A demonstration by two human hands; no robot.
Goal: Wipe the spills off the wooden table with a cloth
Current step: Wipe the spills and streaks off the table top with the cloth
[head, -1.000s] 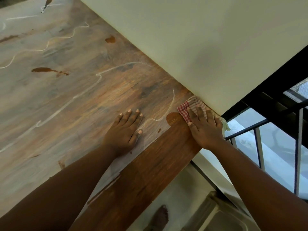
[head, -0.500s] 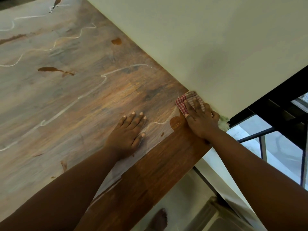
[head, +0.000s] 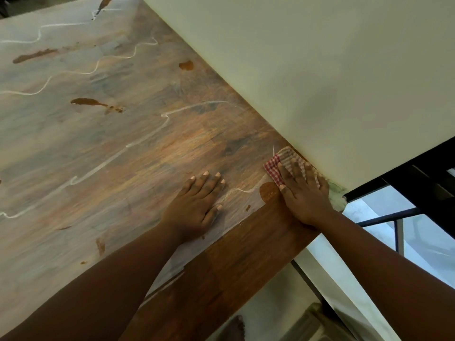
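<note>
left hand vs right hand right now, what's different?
The left hand lies bare on the wooden table; the right hand presses a checked cloth. The left hand sits mid-table; the right hand is at the wall corner, beside a brown spill. Both are flat, palm down.

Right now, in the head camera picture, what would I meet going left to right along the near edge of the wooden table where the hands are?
Small brown drip → left hand, flat on the wood → round brown spill → right hand pressing the red checked cloth → dark window frame.

Cloth (head: 278, 161) under right hand (head: 304, 193), now nearer the wall (head: 320, 82), off brown spill (head: 269, 191).
</note>
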